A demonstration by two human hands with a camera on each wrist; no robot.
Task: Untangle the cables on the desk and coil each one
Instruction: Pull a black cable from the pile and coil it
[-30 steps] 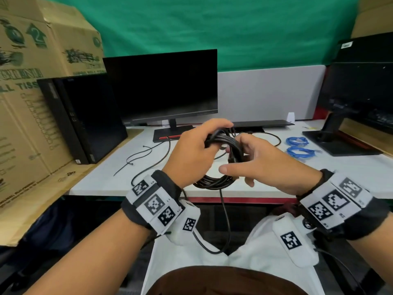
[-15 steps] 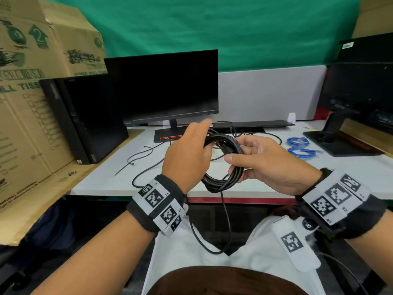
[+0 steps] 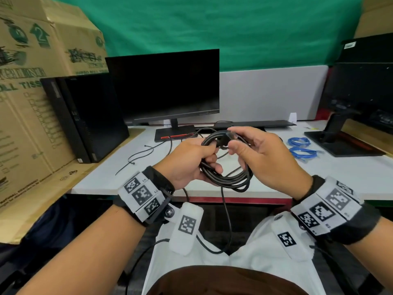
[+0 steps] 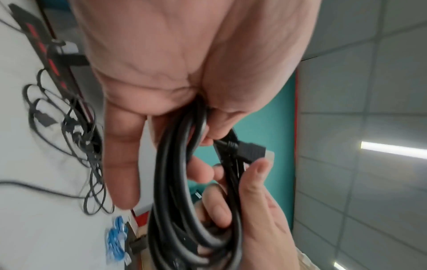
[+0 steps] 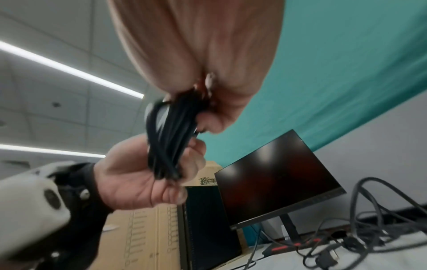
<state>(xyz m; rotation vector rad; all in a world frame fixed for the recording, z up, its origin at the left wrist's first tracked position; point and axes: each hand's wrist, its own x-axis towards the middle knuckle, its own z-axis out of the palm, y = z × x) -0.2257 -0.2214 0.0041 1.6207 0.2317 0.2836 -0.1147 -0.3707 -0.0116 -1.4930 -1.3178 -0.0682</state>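
Observation:
A black cable (image 3: 229, 180) is wound into a coil held above the desk's front edge. My left hand (image 3: 209, 158) grips the coil's left side, fingers curled round the strands (image 5: 166, 146). My right hand (image 3: 234, 141) is at the coil's top and pinches the cable's black plug (image 4: 250, 149) between thumb and fingers. One tail of cable (image 3: 226, 220) hangs from the coil toward my lap. More loose black cables (image 4: 76, 138) lie tangled on the white desk (image 3: 102, 177), near the monitor's foot.
Two coiled blue cables (image 3: 302, 149) lie on the desk at the right. A thin black cable (image 3: 138, 158) lies at the left. Behind stand a dark monitor (image 3: 165, 86), a black PC tower (image 3: 85, 116), cardboard boxes (image 3: 25, 103) and a second monitor's stand (image 3: 340, 135).
My left hand's fingers, stretched upward half a second ago, have curled round the coil's left side. The right hand has brought the plug end up to the coil's top.

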